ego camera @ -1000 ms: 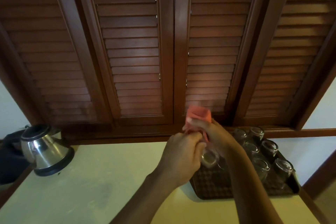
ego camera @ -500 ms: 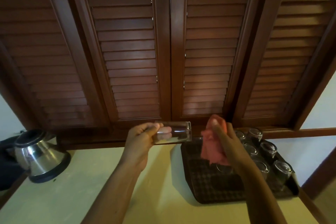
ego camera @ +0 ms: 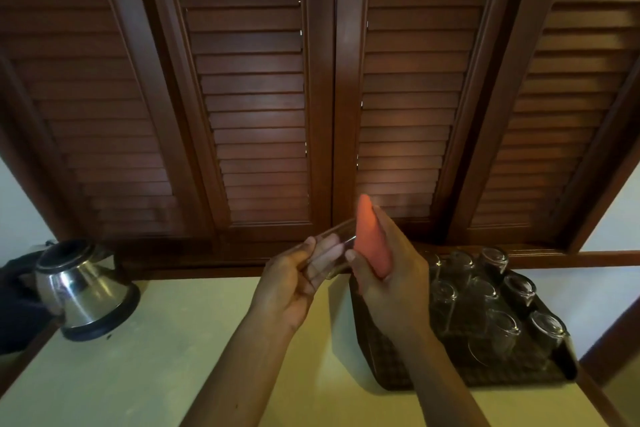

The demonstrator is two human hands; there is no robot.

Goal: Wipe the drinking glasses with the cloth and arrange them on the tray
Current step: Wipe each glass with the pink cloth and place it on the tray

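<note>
My left hand grips a clear drinking glass lying on its side above the counter, its mouth turned to the right. My right hand holds a pink-orange cloth pressed against the glass's mouth end. To the right, a dark tray with a woven pattern holds several glasses standing upside down on its right half. My right forearm hides part of the tray's left side.
A steel electric kettle stands on the pale counter at the far left, beside a dark bundle at the frame's edge. Brown louvred shutters run along the back. The counter's right edge lies just past the tray.
The hands had parted, the glass out to the left and the cloth over the tray. They have come together again, and the cloth now meets the glass's mouth.
</note>
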